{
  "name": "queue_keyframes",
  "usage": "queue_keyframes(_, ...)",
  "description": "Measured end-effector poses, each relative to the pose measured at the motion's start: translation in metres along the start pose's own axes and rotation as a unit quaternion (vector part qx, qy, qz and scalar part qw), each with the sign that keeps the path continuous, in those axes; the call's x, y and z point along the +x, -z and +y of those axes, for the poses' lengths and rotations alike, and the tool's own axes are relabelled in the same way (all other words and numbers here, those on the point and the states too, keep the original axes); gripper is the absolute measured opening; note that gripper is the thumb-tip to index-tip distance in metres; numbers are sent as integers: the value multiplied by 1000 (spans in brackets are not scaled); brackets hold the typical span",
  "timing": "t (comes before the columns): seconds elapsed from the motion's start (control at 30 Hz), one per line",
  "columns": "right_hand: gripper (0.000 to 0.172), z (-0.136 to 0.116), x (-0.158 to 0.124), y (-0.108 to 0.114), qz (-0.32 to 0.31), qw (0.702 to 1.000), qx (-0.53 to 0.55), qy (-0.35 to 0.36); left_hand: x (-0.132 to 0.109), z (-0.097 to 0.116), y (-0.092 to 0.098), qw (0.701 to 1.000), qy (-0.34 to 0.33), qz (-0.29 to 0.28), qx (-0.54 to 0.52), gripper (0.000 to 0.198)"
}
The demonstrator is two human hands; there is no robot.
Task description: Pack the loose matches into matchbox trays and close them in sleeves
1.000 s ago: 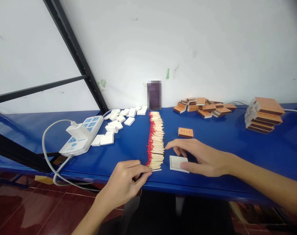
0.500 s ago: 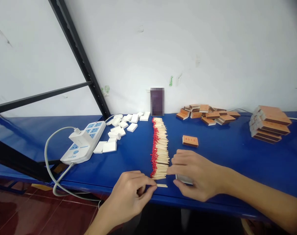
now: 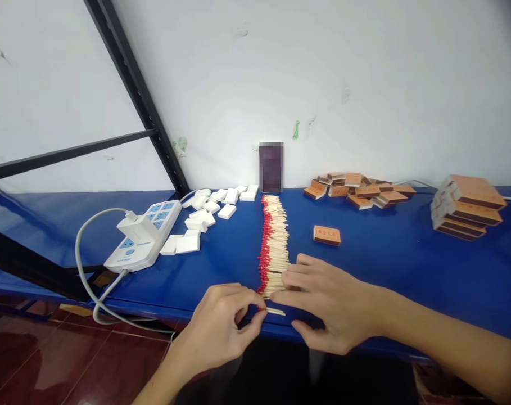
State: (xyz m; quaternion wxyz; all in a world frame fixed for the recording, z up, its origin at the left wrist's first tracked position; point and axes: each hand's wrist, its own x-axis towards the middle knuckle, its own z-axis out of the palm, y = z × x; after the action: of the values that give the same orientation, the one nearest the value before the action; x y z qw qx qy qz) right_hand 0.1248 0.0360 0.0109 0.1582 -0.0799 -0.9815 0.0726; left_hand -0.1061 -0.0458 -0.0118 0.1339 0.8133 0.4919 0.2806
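the left hand pinches a match or two, just off the near end of the match row. the right hand is loosely bent, thumb apart, over its sticks. i think these are being separated; next needs a light, steady pinch.

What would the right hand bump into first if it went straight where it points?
The right hand would probably meet the row of matches first; whether it already touches them is hard to tell.
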Motion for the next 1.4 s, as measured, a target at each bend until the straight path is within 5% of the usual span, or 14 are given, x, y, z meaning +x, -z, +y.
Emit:
queue_keyframes(0.6, 29, -4, -1, -1, -4, 1000, 26, 3, -9, -3, -8, 992, -34, 99, 77, 18)
queue_keyframes(1.0, 26, -5, 0, -2, 20, 1000, 7, 14, -6, -1, -5, 994, -45, 64, 71, 13)
queue_keyframes(1.4, 29, -8, -1, 1, 33, 999, 17, -8, -6, 1, -5, 993, -36, 91, 64, 17)
